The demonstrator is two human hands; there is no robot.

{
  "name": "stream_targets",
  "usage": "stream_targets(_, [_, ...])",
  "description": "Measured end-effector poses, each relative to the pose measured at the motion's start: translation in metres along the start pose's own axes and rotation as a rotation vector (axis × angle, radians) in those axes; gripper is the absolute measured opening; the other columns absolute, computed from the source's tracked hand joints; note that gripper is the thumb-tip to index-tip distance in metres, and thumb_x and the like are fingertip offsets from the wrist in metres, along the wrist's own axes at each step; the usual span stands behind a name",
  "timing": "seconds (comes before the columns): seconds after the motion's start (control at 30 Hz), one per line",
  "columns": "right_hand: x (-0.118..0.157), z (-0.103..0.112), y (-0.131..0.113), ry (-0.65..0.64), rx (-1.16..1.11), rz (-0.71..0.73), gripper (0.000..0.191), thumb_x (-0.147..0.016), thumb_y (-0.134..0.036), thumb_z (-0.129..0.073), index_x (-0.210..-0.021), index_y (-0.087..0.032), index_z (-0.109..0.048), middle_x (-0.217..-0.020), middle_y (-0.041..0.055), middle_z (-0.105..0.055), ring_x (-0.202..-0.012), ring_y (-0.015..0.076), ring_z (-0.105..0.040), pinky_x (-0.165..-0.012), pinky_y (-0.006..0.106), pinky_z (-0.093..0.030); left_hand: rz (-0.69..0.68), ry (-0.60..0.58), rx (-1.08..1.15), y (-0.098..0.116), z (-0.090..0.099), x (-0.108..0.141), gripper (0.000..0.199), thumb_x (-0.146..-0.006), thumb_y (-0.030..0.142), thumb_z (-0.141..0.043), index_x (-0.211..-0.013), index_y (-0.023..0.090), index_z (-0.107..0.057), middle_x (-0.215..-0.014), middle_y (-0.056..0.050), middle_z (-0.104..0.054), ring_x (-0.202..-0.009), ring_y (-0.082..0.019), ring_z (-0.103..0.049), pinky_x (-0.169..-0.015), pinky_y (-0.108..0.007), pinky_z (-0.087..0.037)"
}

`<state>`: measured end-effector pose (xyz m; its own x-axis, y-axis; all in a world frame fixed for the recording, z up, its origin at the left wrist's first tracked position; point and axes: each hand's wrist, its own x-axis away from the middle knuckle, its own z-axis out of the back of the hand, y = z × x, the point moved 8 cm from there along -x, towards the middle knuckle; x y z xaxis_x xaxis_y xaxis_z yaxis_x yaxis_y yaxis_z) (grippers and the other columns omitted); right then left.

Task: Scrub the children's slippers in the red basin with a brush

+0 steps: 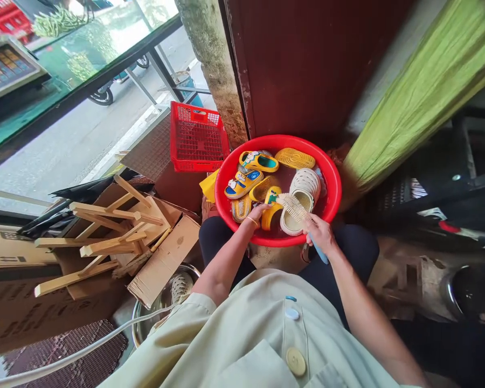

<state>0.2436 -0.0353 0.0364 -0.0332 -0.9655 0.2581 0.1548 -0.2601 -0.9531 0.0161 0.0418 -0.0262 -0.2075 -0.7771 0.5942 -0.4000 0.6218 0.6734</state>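
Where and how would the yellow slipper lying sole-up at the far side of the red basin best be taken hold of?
Probably by the middle of its near long edge, coming from the wearer's side and slightly above. The yellow slipper shows its grooved sole, so no strap is visible to hook; its far edge lies close to the red basin's wall, while its near edge is more exposed.
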Motion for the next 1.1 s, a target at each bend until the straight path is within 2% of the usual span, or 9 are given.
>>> stream_targets(0.13, [0.002,0.006,0.008,0.028,-0.154,-0.016,0.064,-0.087,-0.074,-0.063,-0.12,-0.019,-0.068,-0.062,-0.0069,-0.061,-0.037,0.01,-0.052,-0.035,0.021,-0.044,-0.124,-0.087,-0.046,0.024,-0.003,0.011,0.057,-0.064,0.028,-0.084,-0.119,0.018,-0.076,-0.105,-0.009,-0.082,-0.107,-0.033,-0.075,-0.098,-0.045,-0.059])
stream_targets(0.27, [0.002,0.007,0.01,0.034,-0.191,-0.023,0.062,-0.086,-0.073,-0.065,-0.117,-0.02,-0.067,-0.062,-0.0077,-0.061,-0.036,0.0094,-0.052,-0.034,0.021,-0.043,-0.365,-0.128,-0.149,0.065,-0.008,0.025,0.074,-0.062,0.032,-0.085,-0.133,0.023,-0.07,-0.116,-0.007,-0.079,-0.116,-0.032,-0.071,-0.102,-0.043,-0.055])
stream_targets(0.47, [0.002,0.007,0.008,0.028,-0.213,-0.03,0.056,-0.087,-0.072,-0.066,-0.109,-0.021,-0.066,-0.063,-0.0072,-0.062,-0.036,0.0088,-0.052,-0.034,0.02,-0.041,-0.754,-0.064,-0.36,0.117,-0.018,0.047,0.093,-0.06,0.031,-0.09,-0.147,0.026,-0.057,-0.139,-0.009,-0.068,-0.128,-0.033,-0.064,-0.108,-0.045,-0.051])
stream_targets(0.57, [0.003,0.006,0.008,0.025,-0.22,-0.034,0.056,-0.087,-0.073,-0.066,-0.108,-0.021,-0.065,-0.064,-0.0073,-0.062,-0.036,0.0087,-0.052,-0.035,0.02,-0.042,-0.848,-0.029,-0.397,0.131,-0.022,0.051,0.094,-0.061,0.029,-0.09,-0.148,0.026,-0.055,-0.143,-0.01,-0.065,-0.131,-0.033,-0.061,-0.108,-0.043,-0.05])
stream_targets(0.67, [0.003,0.006,0.007,0.02,-0.217,-0.041,0.056,-0.087,-0.073,-0.065,-0.109,-0.021,-0.065,-0.064,-0.0074,-0.062,-0.037,0.0089,-0.052,-0.035,0.02,-0.042,-0.777,0.054,-0.332,0.137,-0.015,0.044,0.087,-0.066,0.025,-0.085,-0.147,0.027,-0.055,-0.136,-0.007,-0.069,-0.125,-0.03,-0.064,-0.104,-0.038,-0.052])
stream_targets(0.77, [0.003,0.006,0.008,0.016,-0.183,-0.05,0.057,-0.087,-0.074,-0.064,-0.107,-0.021,-0.065,-0.064,-0.0065,-0.062,-0.038,0.0093,-0.052,-0.036,0.021,-0.043,-0.582,0.052,-0.146,0.131,-0.002,0.033,0.073,-0.073,0.024,-0.076,-0.143,0.025,-0.059,-0.123,-0.005,-0.075,-0.115,-0.027,-0.07,-0.099,-0.035,-0.055])
stream_targets(0.97, [0.005,0.009,0.005,0.063,-0.029,-0.014,0.069,-0.091,-0.076,-0.054,-0.124,-0.018,-0.066,-0.064,-0.0033,-0.064,-0.04,0.0131,-0.054,-0.037,0.024,-0.045,-0.144,-0.003,0.165,0.083,0.019,0.035,0.052,-0.088,0.04,-0.067,-0.132,0.012,-0.068,-0.106,-0.011,-0.081,-0.102,-0.029,-0.077,-0.095,-0.042,-0.062])
stream_targets(1.03, [0.008,0.001,-0.007,0.102,0.122,0.073,0.073,-0.094,-0.073,-0.052,-0.138,-0.016,-0.063,-0.076,0.0037,-0.072,-0.052,0.0185,-0.065,-0.046,0.029,-0.054,-0.113,0.024,0.196,0.067,0.023,0.038,0.05,-0.093,0.043,-0.066,-0.132,0.013,-0.069,-0.106,-0.012,-0.081,-0.104,-0.029,-0.077,-0.097,-0.042,-0.062])
stream_targets(1.1, [0.013,-0.02,-0.029,0.117,0.299,0.221,0.075,-0.096,-0.067,-0.052,-0.15,-0.014,-0.057,-0.103,0.0138,-0.079,-0.08,0.0264,-0.076,-0.066,0.035,-0.063,-0.101,0.056,0.207,0.054,0.025,0.037,0.047,-0.098,0.045,-0.064,-0.132,0.014,-0.069,-0.11,-0.013,-0.081,-0.109,-0.028,-0.077,-0.1,-0.04,-0.062])
